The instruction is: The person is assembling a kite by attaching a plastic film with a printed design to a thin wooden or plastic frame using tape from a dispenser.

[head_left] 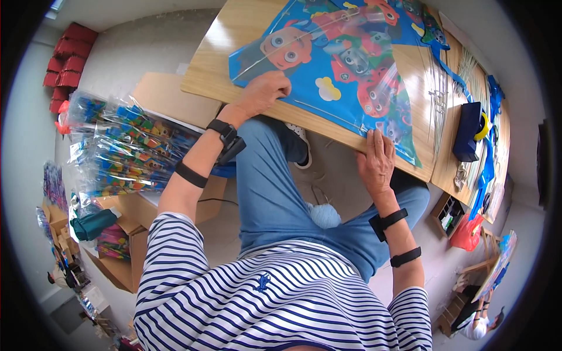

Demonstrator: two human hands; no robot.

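Printed sheet [328, 89], bright blue and covered in cartoon faces, and it's lying on the wooden surface [213, 64] with its near side right along the front edge! Glossy clear film shows over part of it, and a thin rod [322, 111] runs along that near side, between the two hands.

Left hand [261, 93] is on the sheet's near left part, fingers curled under; whether that grip pinches anything, I cannot tell. Over to the right hand [376, 164]: fingers straight, side by side, laid on the near edge, no pinch to be seen.

The step in hand looks like steadying and lining up that near edge. The next move, I'd judge, calls for keeping the rod straight and the film free of creases.

Off to the right, loose rods [436, 96] and a yellow tape roll [482, 126] by a dark blue box [466, 131].

Writing? None legible on the sheet; just a small dark blue emblem [262, 283] on the striped shirt [304, 304].
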